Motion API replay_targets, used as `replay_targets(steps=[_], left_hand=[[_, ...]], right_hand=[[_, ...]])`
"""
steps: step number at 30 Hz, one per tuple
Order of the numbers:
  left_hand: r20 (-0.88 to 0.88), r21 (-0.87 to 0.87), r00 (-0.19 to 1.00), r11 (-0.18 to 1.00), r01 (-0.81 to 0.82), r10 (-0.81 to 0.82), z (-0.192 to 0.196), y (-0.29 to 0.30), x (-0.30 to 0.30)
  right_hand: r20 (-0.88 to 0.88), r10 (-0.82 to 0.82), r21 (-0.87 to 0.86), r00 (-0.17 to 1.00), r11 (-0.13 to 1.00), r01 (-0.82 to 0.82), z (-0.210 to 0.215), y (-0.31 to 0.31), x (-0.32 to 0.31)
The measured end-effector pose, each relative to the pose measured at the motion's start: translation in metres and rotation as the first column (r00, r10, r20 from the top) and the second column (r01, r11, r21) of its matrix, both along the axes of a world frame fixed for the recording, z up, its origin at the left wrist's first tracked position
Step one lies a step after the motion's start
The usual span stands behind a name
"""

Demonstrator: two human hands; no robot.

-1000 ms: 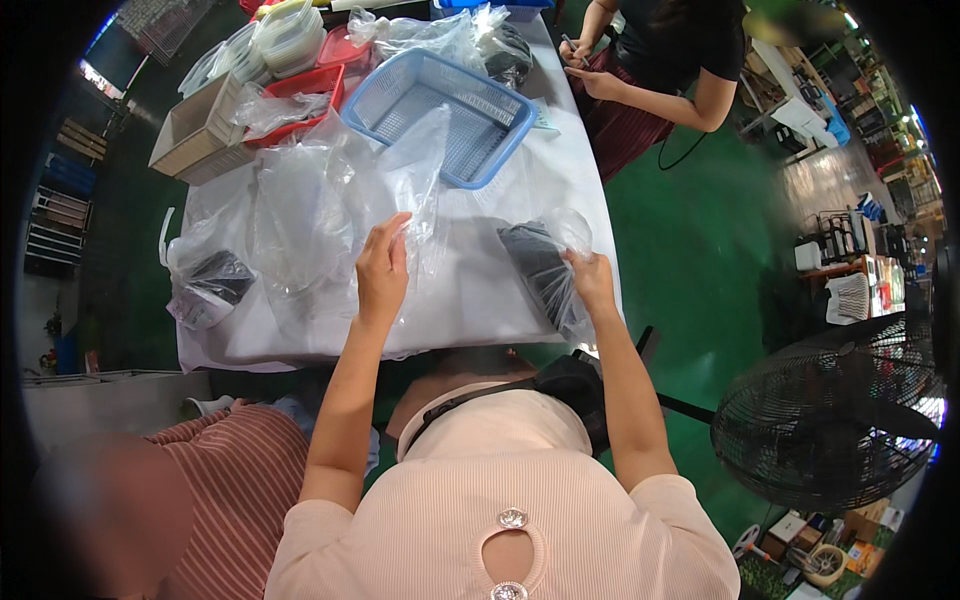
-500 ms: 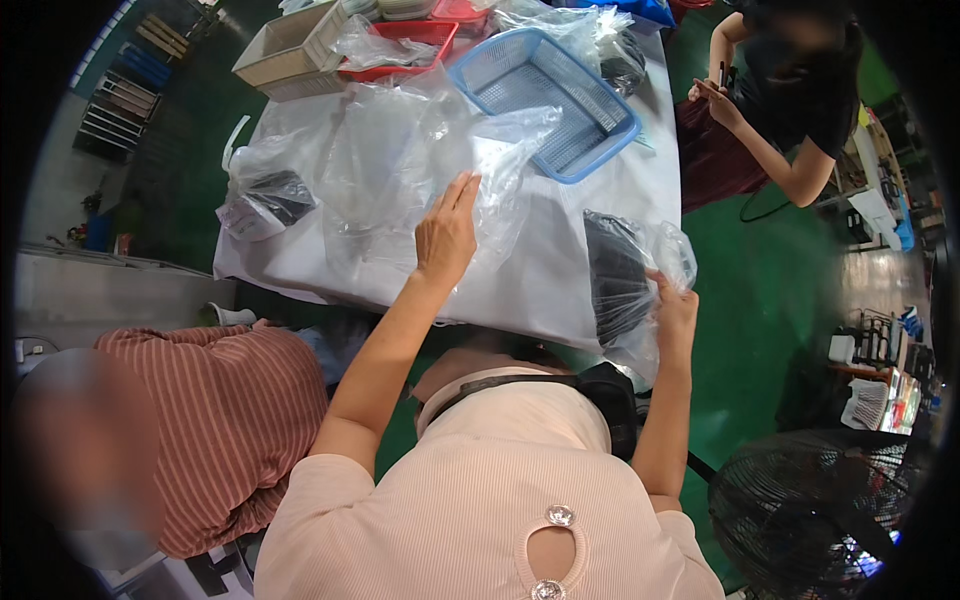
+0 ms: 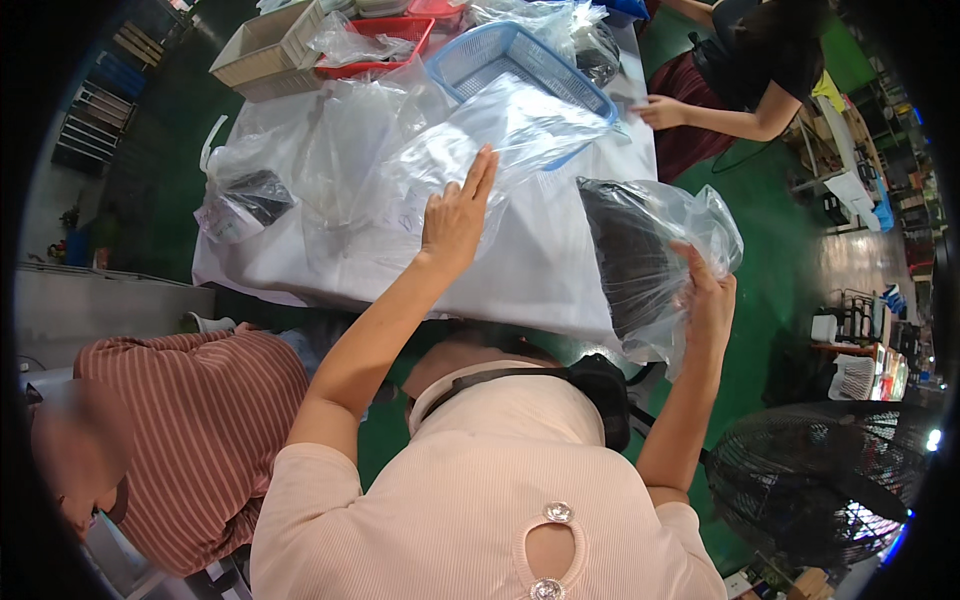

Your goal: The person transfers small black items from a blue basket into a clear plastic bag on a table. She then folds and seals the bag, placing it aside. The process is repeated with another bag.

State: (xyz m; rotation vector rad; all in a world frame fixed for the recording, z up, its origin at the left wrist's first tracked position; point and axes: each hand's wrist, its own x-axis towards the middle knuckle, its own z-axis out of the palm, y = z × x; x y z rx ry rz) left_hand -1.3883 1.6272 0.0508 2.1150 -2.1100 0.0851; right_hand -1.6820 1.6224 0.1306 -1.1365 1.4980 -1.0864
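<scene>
Hands are both engaged with plastic bags over the desk (image 3: 520, 270), which is covered in white sheeting. Left hand (image 3: 455, 215) is spread, fingers straight and together, palm laid flat against an empty clear bag (image 3: 500, 125) that stands up in front of it; no pinch can be seen from this side. Right hand (image 3: 705, 300) is closed around the wall of a second clear bag with a dark item inside (image 3: 630, 255), holding it at the desk's near right corner, partly beyond the edge.

Change over the last second: the filled bag lay flat on the desk under the right hand; it is now raised off the surface and pulled toward the body. The left hand has risen with the empty bag and now sits higher and further forward. Judged from this, the filled bag is leaving the work area while the empty one is being brought into place.

Beyond the left hand's fingertips: a blue basket (image 3: 520, 60), then a red tray (image 3: 385, 45) and a beige box (image 3: 265, 45). Well to its left lies another bagged dark item (image 3: 245, 195). Beyond the right hand, another person's hand (image 3: 660, 112) rests on the desk's far edge. A person in a striped shirt (image 3: 195, 430) sits near the left elbow; a floor fan (image 3: 820, 480) stands below the right forearm.
</scene>
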Motion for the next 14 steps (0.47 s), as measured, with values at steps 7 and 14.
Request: replay_targets(steps=[7,14], left_hand=[[-0.161,0.424,0.985,0.906,0.014,0.061,-0.116,0.011,-0.002],[-0.273,0.385,0.962,0.913,0.134,-0.026,-0.096,-0.006,-0.012]], right_hand=[[-0.138,0.079,0.079,0.987,0.995,-0.069,-0.028,-0.018,-0.003],[-0.272,0.141,-0.018,0.952,0.988,-0.152,-0.113,-0.064,-0.008]])
